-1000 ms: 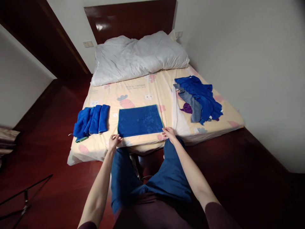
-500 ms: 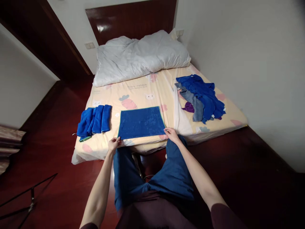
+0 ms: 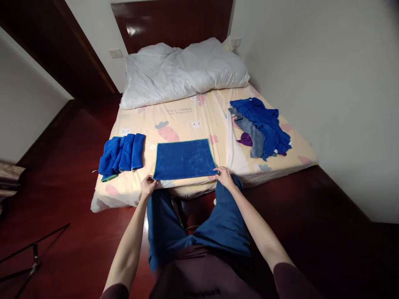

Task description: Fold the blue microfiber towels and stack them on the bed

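A blue towel (image 3: 185,159) with a thin green edge lies flat near the front edge of the bed. My left hand (image 3: 147,185) pinches its near left corner, and my right hand (image 3: 223,175) has hold of the near right corner. To the left rest several rolled or folded blue towels (image 3: 124,153) side by side, with a bit of green showing under them. On the right is a loose, crumpled heap of blue cloths (image 3: 264,126), with a grey cloth (image 3: 253,132) and a purple cloth (image 3: 245,140) among them.
A white quilt (image 3: 187,72) is bunched at the headboard (image 3: 174,23). The bed sheet (image 3: 174,116) has a carrot and rabbit print. A thin black metal stand (image 3: 35,253) is on the floor at the lower left. Walls border the bed's far and right sides.
The view has shifted slightly. Both hands remain at the towel's near corners, with my right fingers now curled a little further over its corner. The towel lies nearly as before.
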Demonstrator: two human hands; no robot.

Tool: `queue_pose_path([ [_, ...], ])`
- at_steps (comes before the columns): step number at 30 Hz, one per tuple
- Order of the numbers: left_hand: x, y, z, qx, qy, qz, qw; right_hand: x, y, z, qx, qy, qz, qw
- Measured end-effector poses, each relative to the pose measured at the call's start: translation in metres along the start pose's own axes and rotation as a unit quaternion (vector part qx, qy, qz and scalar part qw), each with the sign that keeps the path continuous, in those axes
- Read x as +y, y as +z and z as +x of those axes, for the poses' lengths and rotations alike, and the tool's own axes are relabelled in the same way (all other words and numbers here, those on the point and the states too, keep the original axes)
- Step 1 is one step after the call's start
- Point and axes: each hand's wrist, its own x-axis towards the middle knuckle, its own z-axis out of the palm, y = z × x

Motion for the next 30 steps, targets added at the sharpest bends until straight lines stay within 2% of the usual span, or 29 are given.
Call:
queue_pose_path([
  [2, 0.001, 0.003, 0.004, 0.029, 0.039, 0.065, 0.997, 0.0, 0.002, -0.001, 0.0, -0.007, -0.027, 1.0],
  [6, 0.003, 0.007, 0.009, 0.08, 0.179, 0.132, 0.972, -0.006, 0.002, -0.005, 0.009, -0.034, -0.089, 0.995],
  [9, 0.003, 0.004, 0.011, 0.02, 0.271, 0.135, 0.953, -0.009, 0.004, -0.005, -0.011, -0.084, -0.085, 0.993],
  [12, 0.005, 0.0, 0.014, -0.064, 0.312, 0.137, 0.938, -0.009, 0.009, -0.003, -0.041, -0.093, -0.028, 0.994],
  [16, 0.007, -0.002, 0.018, -0.136, 0.296, 0.135, 0.936, -0.004, 0.017, 0.002, -0.019, -0.039, 0.046, 0.998],
  [18, 0.006, -0.002, 0.02, -0.151, 0.272, 0.139, 0.94, -0.002, 0.02, 0.005, 0.009, 0.003, 0.065, 0.998],
  [23, -0.005, -0.003, 0.021, -0.11, 0.199, 0.094, 0.969, -0.002, 0.02, 0.01, 0.047, 0.099, 0.116, 0.987],
  [26, -0.015, -0.007, 0.023, -0.1, 0.184, 0.079, 0.975, 0.001, 0.017, 0.008, 0.057, 0.104, 0.141, 0.983],
  [30, -0.028, -0.011, 0.026, -0.114, 0.167, 0.049, 0.978, 0.009, 0.012, 0.003, 0.049, 0.099, 0.169, 0.979],
])
